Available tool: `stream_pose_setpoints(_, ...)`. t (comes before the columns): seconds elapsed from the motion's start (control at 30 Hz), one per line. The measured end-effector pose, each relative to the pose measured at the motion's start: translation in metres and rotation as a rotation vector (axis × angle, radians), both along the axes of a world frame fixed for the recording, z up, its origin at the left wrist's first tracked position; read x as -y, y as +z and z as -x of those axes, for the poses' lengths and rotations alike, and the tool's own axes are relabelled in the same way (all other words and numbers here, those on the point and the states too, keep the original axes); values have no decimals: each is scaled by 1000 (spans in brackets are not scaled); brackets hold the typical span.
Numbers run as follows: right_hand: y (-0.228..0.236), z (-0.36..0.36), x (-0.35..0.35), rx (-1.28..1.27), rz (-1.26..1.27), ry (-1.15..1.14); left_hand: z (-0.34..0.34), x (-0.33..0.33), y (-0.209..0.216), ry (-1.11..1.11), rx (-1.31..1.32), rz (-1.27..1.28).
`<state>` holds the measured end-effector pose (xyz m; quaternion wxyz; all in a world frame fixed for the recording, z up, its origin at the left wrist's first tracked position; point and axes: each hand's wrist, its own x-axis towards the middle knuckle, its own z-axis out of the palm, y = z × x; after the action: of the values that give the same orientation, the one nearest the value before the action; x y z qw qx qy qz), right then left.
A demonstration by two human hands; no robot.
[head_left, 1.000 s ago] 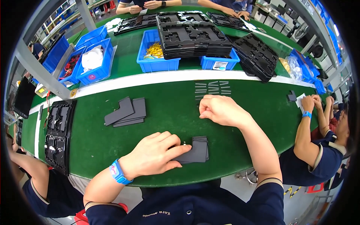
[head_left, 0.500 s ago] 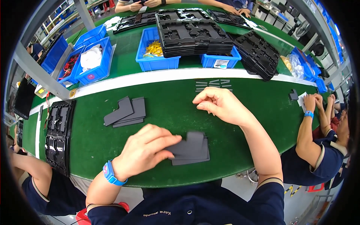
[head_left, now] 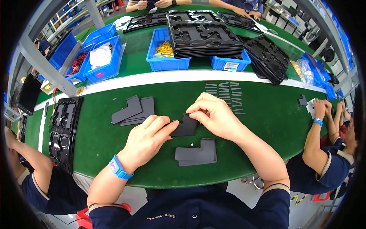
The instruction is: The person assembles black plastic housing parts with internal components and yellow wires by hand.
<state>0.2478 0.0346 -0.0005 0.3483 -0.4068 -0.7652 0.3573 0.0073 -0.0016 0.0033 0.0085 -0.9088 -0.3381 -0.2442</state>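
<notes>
A dark grey L-shaped sheet (head_left: 185,129) is held just above the green table by my left hand (head_left: 146,139), thumb and fingertips closed on its left side. My right hand (head_left: 214,113) is pinched at the sheet's upper corner; whatever lies between those fingertips is hidden. Closer to me lies a small stack of similar grey L-shaped sheets (head_left: 196,152), with a tiny white speck at its top edge. Another loose pile of these sheets (head_left: 133,110) rests to the left, beyond my left hand. Thin grey strips (head_left: 233,93) lie in rows past my right hand.
Black moulded trays (head_left: 206,38) are stacked high at the back, between blue bins (head_left: 167,64). Another black tray (head_left: 65,133) stands at the left. A co-worker's hands (head_left: 322,107) work at the right; other people sit opposite and at the left.
My left hand has lifted an L-shaped sheet off the near stack and moved it away from me. My right hand has come left and down to the sheet. The view has shifted slightly.
</notes>
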Motion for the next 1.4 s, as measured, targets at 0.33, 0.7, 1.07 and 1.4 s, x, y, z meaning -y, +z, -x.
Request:
stream_pose_setpoints(0.33, 8, 6, 4, 30, 8, -39, -1, -1, -4, 1, 56, -6)
stream_pose_setpoints(0.7, 8, 1, -12, 0, 564, 12, -2, 1, -5, 1, 45, -14)
stream_pose_setpoints(1.07, -7, -7, -18, -230, 666, 51, -1, -3, -8, 37, 34, -96)
stream_pose_setpoints(1.4, -15, 3, 7, -271, 314, 71, 4, -3, -9, 208, 213, 12)
